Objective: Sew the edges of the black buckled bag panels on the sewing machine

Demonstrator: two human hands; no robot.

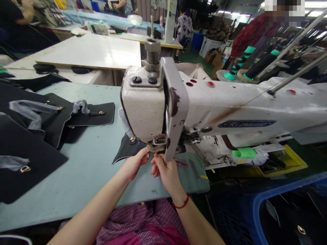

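A black leather-like piece (125,148) with a gold clasp (132,139) lies under the head of a white sewing machine (144,105). My left hand (138,163) is closed on its near edge, just below the machine head. Close beside it, my right hand (167,170) has its fingers curled together under the grey lever (176,105). An orange spot (155,155) shows at the right thumb's tip. What the right fingers hold, if anything, is hidden. The needle area is mostly covered by the machine head and my hands.
More black pieces (56,119) with gold clasps and translucent wrapping lie on the table's left. A pink-handled tool (181,163) rests right of my hand. At lower right stands a blue crate (258,204). Thread cones (240,63) stand behind the machine; a person in red (249,34) is beyond.
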